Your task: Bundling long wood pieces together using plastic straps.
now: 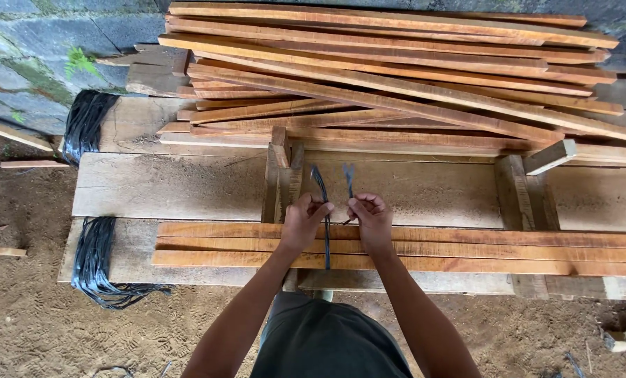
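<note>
Both hands [337, 220] pinch a thin dark strap [325, 210] over stacked wooden slats [467, 248].

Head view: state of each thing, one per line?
left hand: shut on black strap, above the slats
right hand: shut on black strap's other end
black strap: looped around the slat bundle, both ends up, not tied
slat bundle: lying flat across the bench
wooden bench: bare top dusted with sawdust
loose slat pile: stacked unevenly behind
spare strap bunches: hanging off the bench's left end
</note>
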